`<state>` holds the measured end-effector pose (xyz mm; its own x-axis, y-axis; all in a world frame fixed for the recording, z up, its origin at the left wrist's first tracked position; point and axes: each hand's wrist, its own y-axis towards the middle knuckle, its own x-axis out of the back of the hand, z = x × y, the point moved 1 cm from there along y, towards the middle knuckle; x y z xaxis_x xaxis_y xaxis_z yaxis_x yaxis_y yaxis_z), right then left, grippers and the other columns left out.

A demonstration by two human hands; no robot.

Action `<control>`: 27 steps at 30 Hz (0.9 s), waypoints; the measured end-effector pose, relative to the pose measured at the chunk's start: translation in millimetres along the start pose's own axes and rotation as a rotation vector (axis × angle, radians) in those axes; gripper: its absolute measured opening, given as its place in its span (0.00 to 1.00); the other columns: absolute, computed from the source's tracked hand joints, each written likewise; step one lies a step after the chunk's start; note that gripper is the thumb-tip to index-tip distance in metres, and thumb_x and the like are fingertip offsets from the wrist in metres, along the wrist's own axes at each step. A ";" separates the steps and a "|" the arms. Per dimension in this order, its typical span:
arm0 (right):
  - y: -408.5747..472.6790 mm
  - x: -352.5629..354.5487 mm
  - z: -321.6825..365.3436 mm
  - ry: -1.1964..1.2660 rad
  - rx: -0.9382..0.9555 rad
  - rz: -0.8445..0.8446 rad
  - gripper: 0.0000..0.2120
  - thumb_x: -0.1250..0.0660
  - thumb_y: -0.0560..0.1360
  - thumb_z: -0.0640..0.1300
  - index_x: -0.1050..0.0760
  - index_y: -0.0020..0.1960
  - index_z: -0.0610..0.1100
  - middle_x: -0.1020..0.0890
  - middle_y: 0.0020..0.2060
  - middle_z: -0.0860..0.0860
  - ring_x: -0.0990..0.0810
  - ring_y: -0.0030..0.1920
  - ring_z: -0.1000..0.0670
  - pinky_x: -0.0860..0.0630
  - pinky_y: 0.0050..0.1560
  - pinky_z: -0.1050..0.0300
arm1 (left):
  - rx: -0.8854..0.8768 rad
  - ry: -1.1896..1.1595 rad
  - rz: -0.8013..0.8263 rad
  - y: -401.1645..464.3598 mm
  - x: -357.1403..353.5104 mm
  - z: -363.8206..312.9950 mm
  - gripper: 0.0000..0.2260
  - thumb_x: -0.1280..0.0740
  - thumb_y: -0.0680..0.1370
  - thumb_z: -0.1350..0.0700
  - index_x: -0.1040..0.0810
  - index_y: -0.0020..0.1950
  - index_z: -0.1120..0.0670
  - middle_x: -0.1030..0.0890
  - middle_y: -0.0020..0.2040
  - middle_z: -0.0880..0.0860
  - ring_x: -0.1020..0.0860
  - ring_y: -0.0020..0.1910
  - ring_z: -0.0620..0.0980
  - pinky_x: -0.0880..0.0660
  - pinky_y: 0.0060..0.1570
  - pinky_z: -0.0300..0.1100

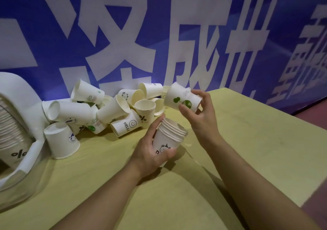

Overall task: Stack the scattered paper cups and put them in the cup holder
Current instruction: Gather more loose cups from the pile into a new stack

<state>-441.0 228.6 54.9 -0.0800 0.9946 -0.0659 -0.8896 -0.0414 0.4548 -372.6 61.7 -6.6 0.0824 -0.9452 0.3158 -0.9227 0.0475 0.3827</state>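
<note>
Left hand point(150, 150) nearest the lens: I see its fingers curled round a nested stack point(168, 139) of cups, rims up, tilted slightly, held just above the table point(247, 141). Right hand point(200, 111) pinches a single cup point(180, 97) with a green print, lying on its side in the air above the stack, apart from it. Loose cups point(109, 111) sit heaped behind. Holder point(23, 123) at far left, cups stacked inside it.

I think I am in a show hall or event room: a big blue banner point(159, 35) with huge white letters stands behind my yellow worktop point(247, 141).
</note>
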 end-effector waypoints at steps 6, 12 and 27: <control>-8.5 -12.8 -7.3 0.044 -0.079 0.025 0.05 0.30 0.78 0.47 0.23 0.52 0.47 0.18 0.50 0.49 0.18 0.48 0.47 0.19 0.51 0.40 | 0.010 -0.011 -0.035 2.2 2.7 -0.2 0.41 0.26 0.67 0.40 0.45 0.73 0.23 0.29 0.69 0.31 0.26 0.67 0.37 0.25 0.62 0.37; -11.2 -9.7 0.3 0.021 -0.075 0.132 0.21 0.29 0.77 0.42 0.28 0.68 0.53 0.22 0.54 0.47 0.17 0.48 0.58 0.20 0.45 0.62 | 0.030 -0.092 -0.098 2.7 3.2 1.0 0.43 0.27 0.66 0.41 0.45 0.77 0.31 0.28 0.68 0.30 0.25 0.64 0.35 0.25 0.55 0.31; 99.9 -0.7 -53.5 -0.919 0.008 0.168 0.17 0.30 0.77 0.41 0.21 0.66 0.49 0.20 0.60 0.50 0.21 0.54 0.50 0.23 0.59 0.51 | 0.087 -0.233 -0.263 13.5 9.7 13.3 0.43 0.26 0.64 0.40 0.43 0.76 0.31 0.27 0.72 0.44 0.21 0.62 0.42 0.21 0.59 0.43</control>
<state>-553.9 218.7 52.8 0.1832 0.6604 0.7282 -0.8952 -0.1941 0.4012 -389.3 48.8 -9.9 0.2425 -0.9701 0.0063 -0.9107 -0.2254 0.3463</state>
